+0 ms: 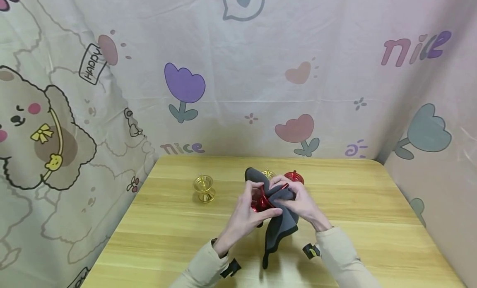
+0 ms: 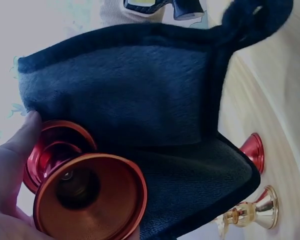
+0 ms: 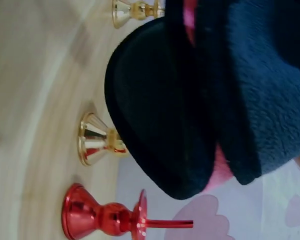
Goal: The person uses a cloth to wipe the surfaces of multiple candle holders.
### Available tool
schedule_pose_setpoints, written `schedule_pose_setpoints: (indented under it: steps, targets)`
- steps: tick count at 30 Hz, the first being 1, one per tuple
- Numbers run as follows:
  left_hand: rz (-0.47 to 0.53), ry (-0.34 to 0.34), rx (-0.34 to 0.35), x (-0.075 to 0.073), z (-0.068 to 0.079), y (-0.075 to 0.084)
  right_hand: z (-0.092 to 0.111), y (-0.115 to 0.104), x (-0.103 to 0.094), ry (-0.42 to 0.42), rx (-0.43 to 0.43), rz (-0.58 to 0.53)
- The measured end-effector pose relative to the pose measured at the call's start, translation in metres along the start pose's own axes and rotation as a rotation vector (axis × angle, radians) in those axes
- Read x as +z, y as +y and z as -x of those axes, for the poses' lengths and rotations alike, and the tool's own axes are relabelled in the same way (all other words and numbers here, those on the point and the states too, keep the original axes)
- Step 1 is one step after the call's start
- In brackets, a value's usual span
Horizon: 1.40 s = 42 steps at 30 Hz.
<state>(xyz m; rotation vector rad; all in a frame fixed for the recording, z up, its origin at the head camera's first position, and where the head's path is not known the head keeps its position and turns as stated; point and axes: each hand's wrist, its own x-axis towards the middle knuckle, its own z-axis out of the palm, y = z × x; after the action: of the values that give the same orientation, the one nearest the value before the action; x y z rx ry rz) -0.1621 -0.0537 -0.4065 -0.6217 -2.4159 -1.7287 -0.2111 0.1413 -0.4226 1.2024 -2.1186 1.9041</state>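
My left hand (image 1: 243,215) grips a red metal candle holder (image 2: 92,200), tipped so its hollow, copper-toned underside shows in the left wrist view. A grey cloth (image 1: 285,217) with black edging is bunched against the holder and hangs down below it. Fingers of my right hand (image 1: 306,204) pinch the cloth at the holder's right side. In the right wrist view, the folded cloth (image 3: 275,100) covers most of that hand. Both hands are raised over the table, close together.
On the wooden table (image 1: 160,234), a gold candle holder (image 1: 204,189) stands at the left. Behind the hands are another gold holder (image 3: 95,140), partly hidden by cloth, and a second red one (image 3: 112,219). A printed curtain (image 1: 242,85) hangs along the table's back.
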Motion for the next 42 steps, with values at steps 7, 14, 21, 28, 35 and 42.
schedule_pose_setpoints:
  steps: [7,14,21,28,35,42]
  targets:
    - [0.019,-0.016,-0.029,0.000,0.001,0.000,0.005,0.005,0.007,0.091,-0.020,-0.032]
    - [0.075,-0.020,-0.077,-0.002,0.002,0.000,0.006,0.009,0.011,0.177,-0.054,-0.293]
    - [0.084,-0.031,-0.086,-0.009,0.007,0.000,0.011,0.010,0.006,0.119,0.010,-0.159]
    - [0.067,-0.040,-0.078,-0.006,0.006,-0.001,0.008,0.011,0.006,0.042,0.036,-0.069]
    - [0.069,-0.056,-0.089,-0.003,0.005,0.000,0.008,0.016,0.011,0.113,-0.052,-0.280]
    - [0.062,-0.037,-0.090,-0.010,0.007,0.002,0.009,0.014,0.011,0.147,-0.043,-0.359]
